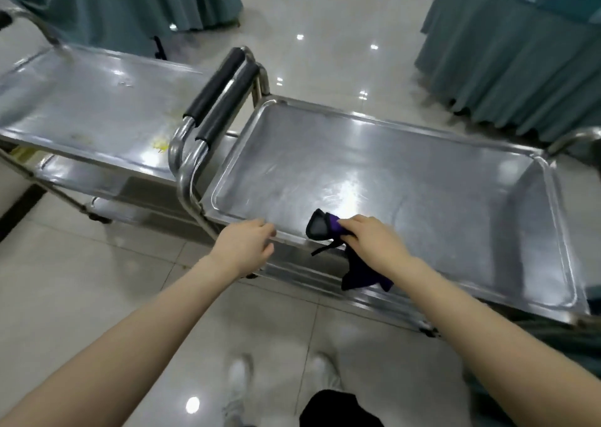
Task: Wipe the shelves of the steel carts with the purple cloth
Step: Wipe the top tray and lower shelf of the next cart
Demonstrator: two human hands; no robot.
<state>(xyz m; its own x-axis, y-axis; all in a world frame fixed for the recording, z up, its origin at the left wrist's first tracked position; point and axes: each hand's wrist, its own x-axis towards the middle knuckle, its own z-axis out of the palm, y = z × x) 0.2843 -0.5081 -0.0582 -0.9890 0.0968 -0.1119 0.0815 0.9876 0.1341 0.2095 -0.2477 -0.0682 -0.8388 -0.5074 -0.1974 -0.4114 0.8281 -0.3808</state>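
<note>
Two steel carts stand side by side. The right cart's top shelf (422, 173) lies in front of me, shiny and bare. My right hand (370, 238) grips the purple cloth (328, 228) at the shelf's near rim; part of the cloth lies on the shelf and part hangs down over the edge. My left hand (250, 244) rests at the near rim, fingers curled toward the edge. The left cart's top shelf (91, 101) shows yellowish stains near its right end.
Two black-padded push handles (221, 91) stand between the carts. Lower shelves show under both tops. Tables draped in teal cloth stand at the back left (130, 3) and at the right (520, 52). Glossy tile floor surrounds the carts; my feet are below.
</note>
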